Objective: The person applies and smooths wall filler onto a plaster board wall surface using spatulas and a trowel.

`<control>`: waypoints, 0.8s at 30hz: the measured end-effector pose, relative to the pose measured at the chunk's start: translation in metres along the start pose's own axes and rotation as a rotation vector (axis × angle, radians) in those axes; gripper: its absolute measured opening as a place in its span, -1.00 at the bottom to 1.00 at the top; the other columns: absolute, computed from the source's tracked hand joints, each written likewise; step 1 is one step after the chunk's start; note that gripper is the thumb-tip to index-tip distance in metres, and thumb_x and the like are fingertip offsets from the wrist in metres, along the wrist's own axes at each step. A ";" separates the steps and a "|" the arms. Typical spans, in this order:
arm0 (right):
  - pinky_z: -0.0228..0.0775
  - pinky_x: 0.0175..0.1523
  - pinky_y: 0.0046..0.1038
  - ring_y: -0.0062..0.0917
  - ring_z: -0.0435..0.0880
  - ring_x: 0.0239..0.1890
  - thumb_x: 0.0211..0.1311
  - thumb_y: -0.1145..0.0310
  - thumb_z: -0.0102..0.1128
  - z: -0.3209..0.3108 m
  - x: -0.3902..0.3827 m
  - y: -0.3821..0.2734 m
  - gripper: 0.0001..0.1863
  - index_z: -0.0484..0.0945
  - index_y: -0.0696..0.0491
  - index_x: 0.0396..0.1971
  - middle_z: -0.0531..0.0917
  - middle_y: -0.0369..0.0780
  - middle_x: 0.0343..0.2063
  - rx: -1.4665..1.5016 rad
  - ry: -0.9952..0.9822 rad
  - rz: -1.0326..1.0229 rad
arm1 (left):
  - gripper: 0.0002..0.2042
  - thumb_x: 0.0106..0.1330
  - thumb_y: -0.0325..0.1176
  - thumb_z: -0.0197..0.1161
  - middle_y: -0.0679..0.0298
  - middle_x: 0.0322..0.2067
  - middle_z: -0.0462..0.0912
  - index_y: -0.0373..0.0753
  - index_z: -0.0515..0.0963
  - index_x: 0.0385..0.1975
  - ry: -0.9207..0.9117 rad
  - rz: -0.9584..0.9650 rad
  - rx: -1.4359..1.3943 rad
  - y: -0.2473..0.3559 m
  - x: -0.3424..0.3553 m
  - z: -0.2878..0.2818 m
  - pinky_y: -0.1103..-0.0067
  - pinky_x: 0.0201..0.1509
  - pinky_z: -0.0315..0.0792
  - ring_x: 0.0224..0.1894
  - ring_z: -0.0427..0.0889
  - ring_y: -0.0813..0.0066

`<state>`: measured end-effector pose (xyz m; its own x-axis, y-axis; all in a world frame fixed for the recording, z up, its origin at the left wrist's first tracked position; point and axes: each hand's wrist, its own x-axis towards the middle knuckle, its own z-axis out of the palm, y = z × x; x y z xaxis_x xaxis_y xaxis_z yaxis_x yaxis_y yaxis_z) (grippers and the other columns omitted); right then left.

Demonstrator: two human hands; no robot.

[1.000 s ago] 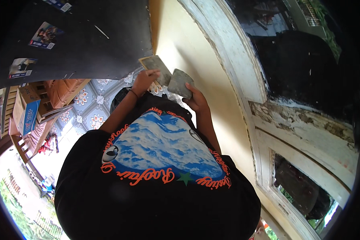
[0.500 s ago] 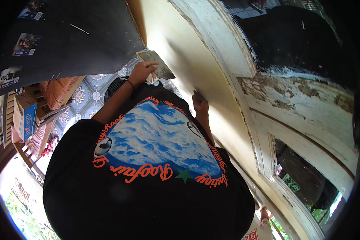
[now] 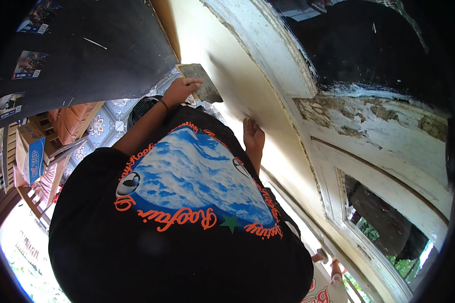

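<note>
The cream wall (image 3: 232, 83) slants past the far side of both your hands, brightly lit ahead of your left hand (image 3: 185, 90) and softly shadowed around your right hand (image 3: 254, 134). Right of your right hand, the wall meets a white window frame (image 3: 301, 76) with chipped edges; farther right, a ledge (image 3: 364, 115) shows brown patches where its paint has peeled. Dark glass (image 3: 374, 50) stands beyond the ledge. Patterned floor tiles (image 3: 100, 125) show left of your left hand, past the forearm.

A large dark panel (image 3: 96, 55) fills the space ahead and left of your left hand, with small picture cards (image 3: 31, 64) on it. Your black shirt (image 3: 177, 262) covers much of the view behind both hands. Well behind your right hand, another person's bare limb (image 3: 335, 271) shows at the lower edge.

Well left of your left hand are a slatted wooden seat (image 3: 10, 151), reddish cushions (image 3: 76, 121) and a brown and blue box (image 3: 34, 159), its contents hidden from you.

Your left hand grips a gray plate (image 3: 210, 88) by its near side, close to the wall. Your right hand is curled beside the wall; you cannot tell whether it holds anything.
</note>
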<state>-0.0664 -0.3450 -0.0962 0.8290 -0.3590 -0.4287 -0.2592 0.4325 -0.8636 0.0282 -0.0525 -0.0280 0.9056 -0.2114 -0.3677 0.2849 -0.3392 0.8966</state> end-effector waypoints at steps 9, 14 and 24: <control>0.29 0.06 -0.24 -0.22 0.37 -0.02 0.13 0.49 -0.29 -0.021 0.011 0.029 -0.69 0.21 0.29 -0.12 0.39 0.01 -0.13 0.973 0.331 0.336 | -0.70 0.09 -0.21 0.08 0.24 -0.54 0.56 -0.26 0.53 -0.28 0.035 -0.087 -0.001 -0.003 -0.002 -0.018 0.68 -0.31 0.33 -0.48 0.46 0.62; 0.29 0.04 -0.25 -0.30 0.42 -0.04 0.12 0.44 -0.22 -0.031 0.016 0.035 -0.69 0.23 0.23 -0.12 0.43 -0.04 -0.13 0.884 0.263 0.384 | -0.70 0.08 -0.20 0.08 0.27 -0.60 0.53 -0.25 0.54 -0.28 0.093 -0.065 -0.021 -0.006 -0.011 -0.023 0.68 -0.38 0.33 -0.54 0.44 0.63; 0.26 0.04 -0.23 -0.43 0.47 -0.08 0.10 0.43 -0.17 -0.027 0.021 0.045 -0.73 0.30 0.15 -0.18 0.52 -0.15 -0.21 0.889 0.319 0.480 | -0.71 0.09 -0.20 0.07 0.34 -0.71 0.46 -0.21 0.54 -0.27 0.178 -0.102 -0.036 -0.022 -0.031 -0.020 0.69 -0.47 0.28 -0.61 0.39 0.66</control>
<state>-0.0740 -0.3554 -0.1512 0.5339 -0.1348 -0.8347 0.0378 0.9900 -0.1357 0.0006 -0.0199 -0.0316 0.9119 -0.0115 -0.4103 0.3859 -0.3168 0.8664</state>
